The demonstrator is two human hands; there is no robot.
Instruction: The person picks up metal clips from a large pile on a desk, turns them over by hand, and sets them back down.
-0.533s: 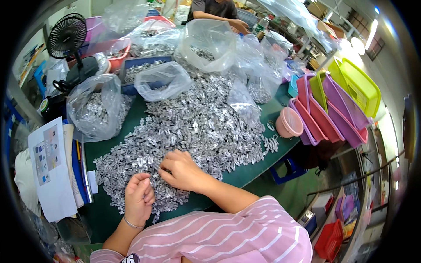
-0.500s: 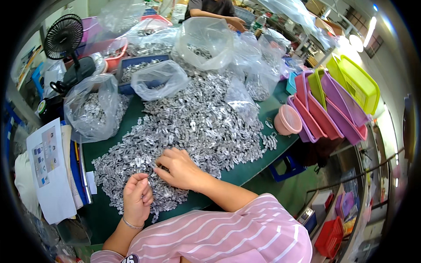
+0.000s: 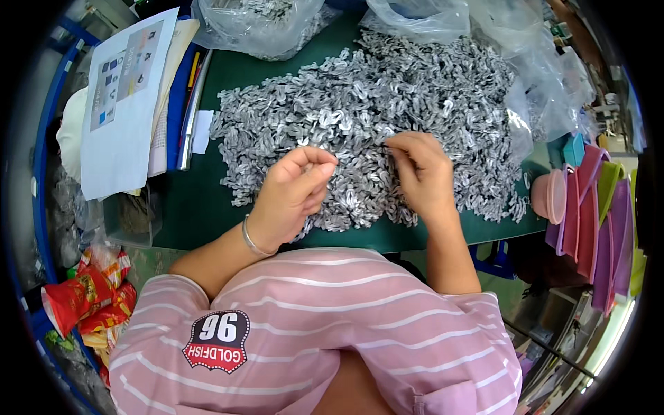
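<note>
A wide heap of small silvery metal pieces [image 3: 346, 124], looped in outline, is spread over the green table [image 3: 235, 75]. Above the heap's near left part is my left hand [image 3: 294, 190], its thumb and forefinger pinched and the other fingers curled. Whatever sits in that pinch is too small to make out. My right hand [image 3: 425, 176] hovers over the pieces to the right, fingers bent down and drawn toward the thumb. Its fingertips are close to the heap, and what they hold cannot be made out. A gap separates the two hands.
Clear plastic bags [image 3: 270, 31] with more pieces stand along the far side. Papers [image 3: 128, 104] and folders lie at the left, near a clear plastic box [image 3: 131, 218]. To the right are a pink bucket [image 3: 548, 196] and stacked coloured baskets [image 3: 588, 214]. Red packets [image 3: 86, 297] sit lower left.
The view has swung downward and turned, so the fan and the other person are out of sight. My right hand has moved away from my left, which stays pinched.
</note>
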